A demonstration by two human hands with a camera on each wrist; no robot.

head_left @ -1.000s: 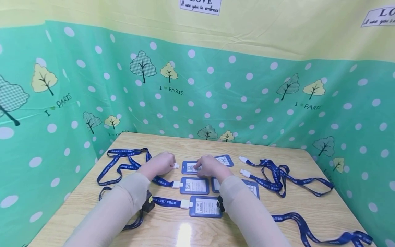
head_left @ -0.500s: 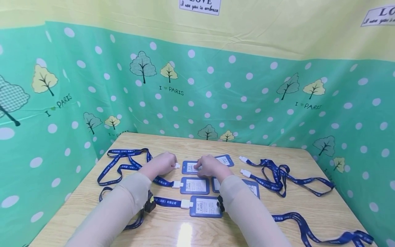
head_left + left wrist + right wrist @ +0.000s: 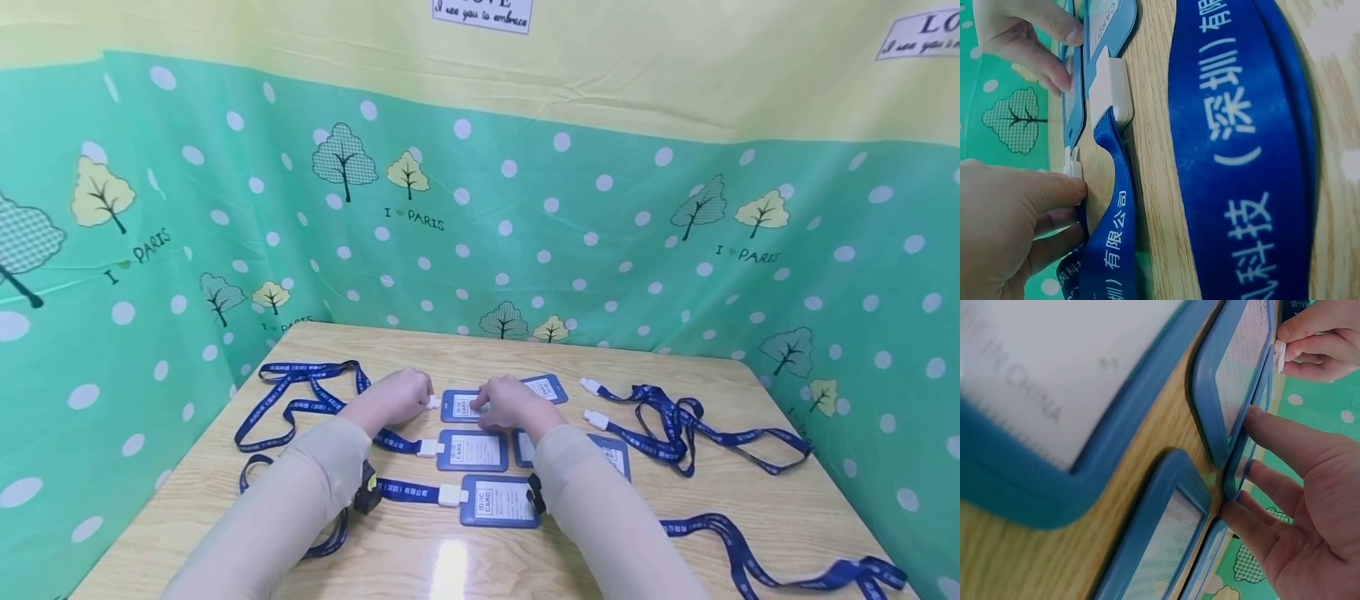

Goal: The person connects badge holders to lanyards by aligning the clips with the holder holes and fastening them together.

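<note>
My left hand [image 3: 397, 396] pinches the white clip [image 3: 433, 402] of a blue lanyard between thumb and fingers. That clip points at the slotted short end of a blue badge holder [image 3: 453, 407] in the back row, and in the left wrist view its tip is right at the slot. Lying flat, the holder has an ID/IC card printed on its insert. My right hand [image 3: 513, 407] holds it by its long edges, thumb on the near side and fingers beyond, as the right wrist view shows. The hand hides the holder's right part in the head view.
In front lie two badge holders, a middle one [image 3: 472, 451] and a near one [image 3: 500, 502], with lanyards clipped on. Further holders [image 3: 546, 388] sit at the right, partly behind my right arm. Loose lanyards [image 3: 667, 425] lie right. A patterned curtain [image 3: 525, 250] surrounds the table.
My left hand has moved slightly right, bringing the clip closer to the badge holder's slotted end. The right hand and the holder have stayed in place.
</note>
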